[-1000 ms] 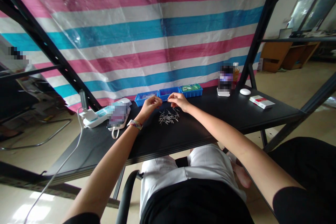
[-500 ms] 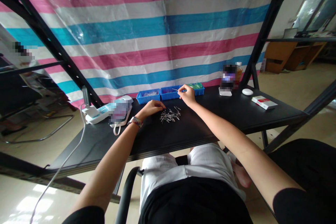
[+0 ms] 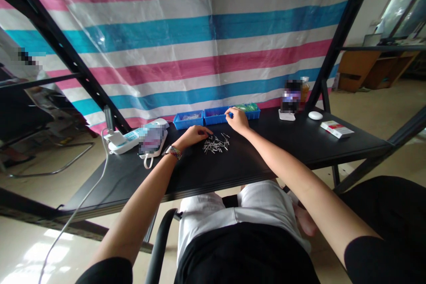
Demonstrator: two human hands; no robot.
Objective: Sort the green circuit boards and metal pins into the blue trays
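A loose pile of thin silver pin-like pieces point(image 3: 216, 145) lies on the black tabletop point(image 3: 199, 177). My left hand point(image 3: 193, 136) rests at the pile's upper left edge, with thumb and fingers drawn together; what they grip is too small to make out. Over the front edge of the middle blue bin point(image 3: 214, 117) is my right hand point(image 3: 237, 120), its fingers bent in a pinch. No pin shows clearly at its fingertips. The left blue bin point(image 3: 188, 120) holds pale, clear-looking contents. A right-hand bin with green contents point(image 3: 248, 107) is partly behind my right hand.
At the left stand a white power strip point(image 3: 128, 141) with a cord and a phone point(image 3: 153, 140) on a white holder. To the right are another phone stand point(image 3: 286, 115), a bottle point(image 3: 304, 91), a white rounded object point(image 3: 315, 116) and a red-and-white box point(image 3: 337, 129).
The thin pin that stuck out of my right fingertips over the middle bin no longer shows. My left hand has shifted slightly right along the pile.
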